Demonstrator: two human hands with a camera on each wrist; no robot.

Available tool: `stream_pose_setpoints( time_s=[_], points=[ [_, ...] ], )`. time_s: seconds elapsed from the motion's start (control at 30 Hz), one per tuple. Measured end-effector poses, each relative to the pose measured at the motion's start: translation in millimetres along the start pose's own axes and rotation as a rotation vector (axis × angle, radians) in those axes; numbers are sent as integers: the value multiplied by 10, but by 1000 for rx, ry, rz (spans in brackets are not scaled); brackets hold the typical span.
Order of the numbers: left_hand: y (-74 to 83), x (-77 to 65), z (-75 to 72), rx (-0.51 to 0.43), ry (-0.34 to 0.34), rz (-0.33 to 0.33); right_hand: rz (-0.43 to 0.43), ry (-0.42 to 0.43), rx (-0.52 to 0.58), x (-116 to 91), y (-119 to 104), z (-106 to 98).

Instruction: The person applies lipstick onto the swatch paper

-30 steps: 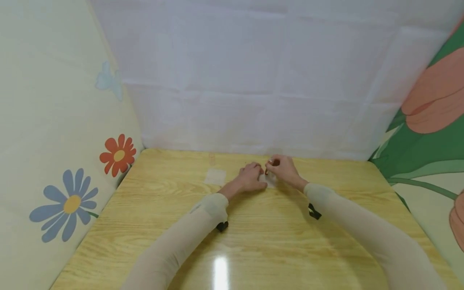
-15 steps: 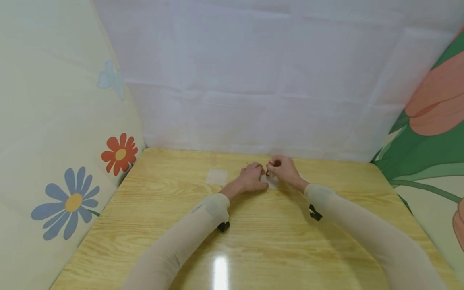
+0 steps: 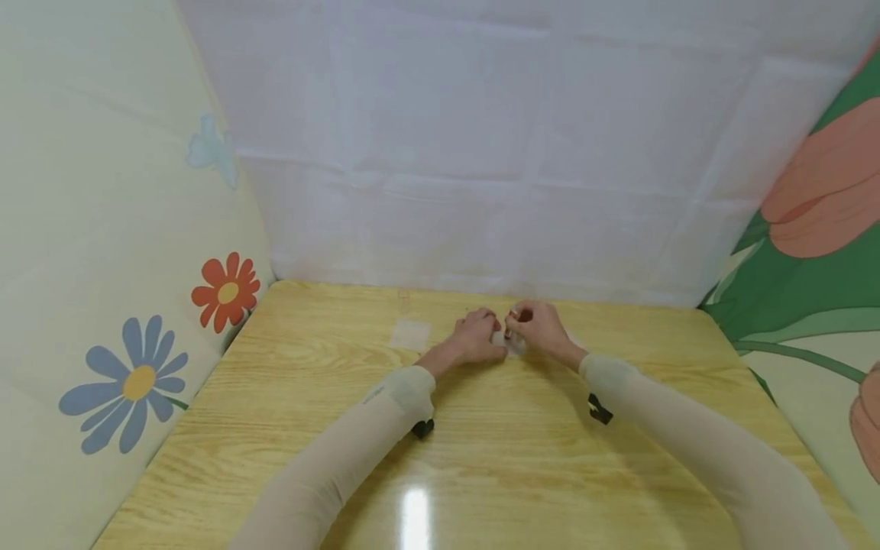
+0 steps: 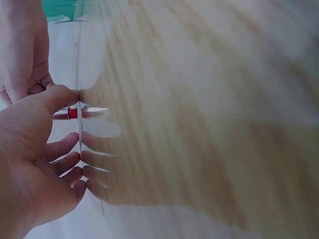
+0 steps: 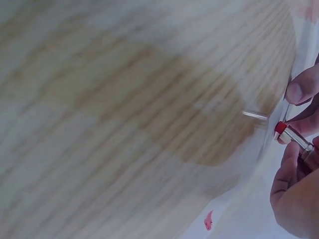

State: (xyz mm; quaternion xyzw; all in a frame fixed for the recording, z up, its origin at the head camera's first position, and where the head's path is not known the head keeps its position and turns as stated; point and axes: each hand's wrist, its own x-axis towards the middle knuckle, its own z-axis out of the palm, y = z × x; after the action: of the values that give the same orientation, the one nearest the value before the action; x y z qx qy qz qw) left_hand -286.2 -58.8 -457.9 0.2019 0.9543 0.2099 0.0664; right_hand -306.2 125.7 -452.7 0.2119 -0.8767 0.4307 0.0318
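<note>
My right hand (image 3: 541,328) pinches a lipstick (image 5: 294,136) with a shiny metallic tube and a red tip. In the right wrist view the red tip is level with the table's surface, close to my left fingers; whether it touches anything there I cannot tell. My left hand (image 3: 476,338) rests its spread fingertips on the table, just left of the lipstick. Under and between the two hands lies a small pale, thin sheet (image 3: 516,346), partly covered by them. The left wrist view shows the red band of the lipstick (image 4: 73,113) between my left thumb and index finger.
Left of the hands a second pale square sheet (image 3: 410,334) lies on the wood-grain table (image 3: 481,473). Behind it is a faint reddish mark (image 3: 404,298). A white cloth (image 3: 440,153) hangs along the table's back edge, with flower-printed panels (image 3: 137,382) at the sides.
My right hand and the lipstick have shifted slightly toward me over the pale sheet. The left hand stays in place.
</note>
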Motion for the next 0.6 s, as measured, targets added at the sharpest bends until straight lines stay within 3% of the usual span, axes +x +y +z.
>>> stream_pose_setpoints(
  time_s=[0.3,0.6],
  points=[
    [-13,0,-1,13,36,24,5,4,-32,-75,-26,-14],
    [-20,12,19,14,21,17,6,-22,-63,-185,-70,-55]
  ],
)
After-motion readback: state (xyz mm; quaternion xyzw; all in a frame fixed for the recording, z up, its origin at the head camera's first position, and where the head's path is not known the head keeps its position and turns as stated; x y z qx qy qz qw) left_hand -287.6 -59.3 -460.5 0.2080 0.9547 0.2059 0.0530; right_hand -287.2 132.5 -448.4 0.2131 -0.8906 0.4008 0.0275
